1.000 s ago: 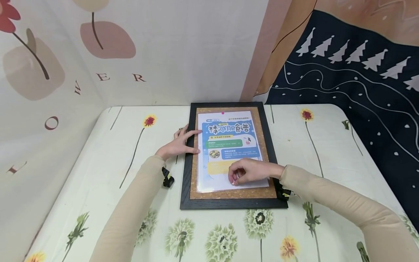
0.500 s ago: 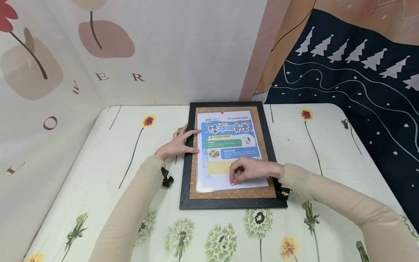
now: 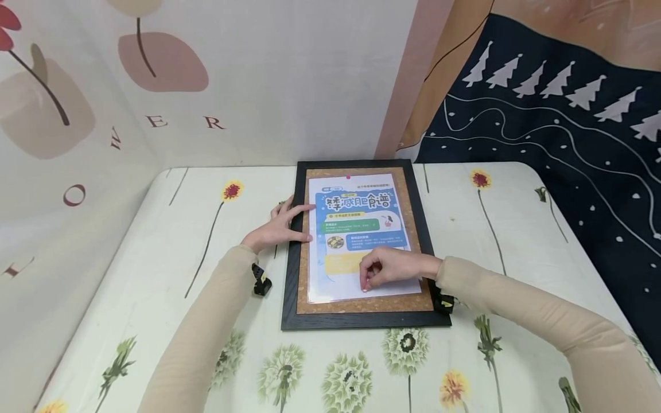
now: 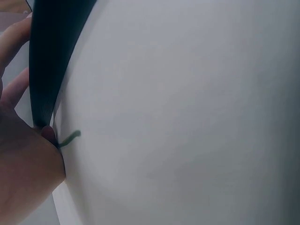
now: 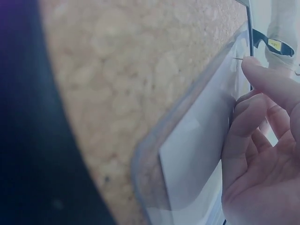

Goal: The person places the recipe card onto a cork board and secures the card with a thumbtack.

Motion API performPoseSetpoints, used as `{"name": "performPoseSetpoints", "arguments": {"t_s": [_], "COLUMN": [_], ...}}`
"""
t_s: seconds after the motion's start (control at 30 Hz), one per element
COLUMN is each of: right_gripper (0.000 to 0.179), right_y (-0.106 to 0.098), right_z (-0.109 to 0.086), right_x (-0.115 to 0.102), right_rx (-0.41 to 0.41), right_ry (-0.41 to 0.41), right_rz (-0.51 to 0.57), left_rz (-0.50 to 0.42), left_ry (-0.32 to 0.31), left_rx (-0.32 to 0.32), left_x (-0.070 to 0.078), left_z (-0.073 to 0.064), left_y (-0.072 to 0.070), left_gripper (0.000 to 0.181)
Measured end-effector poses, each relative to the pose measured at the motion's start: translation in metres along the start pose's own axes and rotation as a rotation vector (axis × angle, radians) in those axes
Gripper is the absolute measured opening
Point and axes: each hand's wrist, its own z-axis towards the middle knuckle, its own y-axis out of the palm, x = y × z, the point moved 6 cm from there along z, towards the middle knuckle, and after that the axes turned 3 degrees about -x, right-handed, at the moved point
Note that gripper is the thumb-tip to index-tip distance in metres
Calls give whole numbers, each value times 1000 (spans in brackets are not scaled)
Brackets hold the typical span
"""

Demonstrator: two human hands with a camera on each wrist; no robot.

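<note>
A printed sheet [image 3: 335,281] in a clear sleeve lies on a black-framed corkboard [image 3: 368,320]. A pink push pin [image 3: 348,177] sits at the sheet's top edge. My right hand [image 3: 395,268] is low over the sheet, thumb and forefinger pinching another push pin. In the right wrist view that pin's thin needle [image 5: 237,58] sticks out past the fingertips, close over the sheet; its head is mostly hidden. My left hand [image 3: 276,229] rests across the frame's left side, thumb and forefinger extended onto the sheet's left edge. Its other fingers are at the frame's outer side.
The board lies on a table with a flower-print cloth [image 3: 206,321]. Behind stands a pale printed curtain [image 3: 289,86], and a dark cloth with white trees [image 3: 542,132] hangs at the right. Each wrist wears a small black camera [image 3: 261,282].
The right fingertips have shifted slightly on the lower part of the sheet, still pinching the pin. My left hand stays in place. The whole head view drifts slightly left.
</note>
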Motion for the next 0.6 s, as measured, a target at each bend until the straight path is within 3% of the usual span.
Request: {"name": "performPoseSetpoints", "arguments": {"t_s": [0.2, 0.6], "right_gripper": [12, 13], "right_y": [0, 2], "right_z": [1, 1], "right_x": [1, 2], "right_rx": [8, 9], "right_ry": [-13, 23], "right_rz": [-74, -71], "left_rz": [-1, 2], "left_ry": [2, 7], "left_rx": [-4, -4], "left_x": [1, 0], "left_z": [0, 1], "left_y": [0, 1], "left_gripper": [81, 81]}}
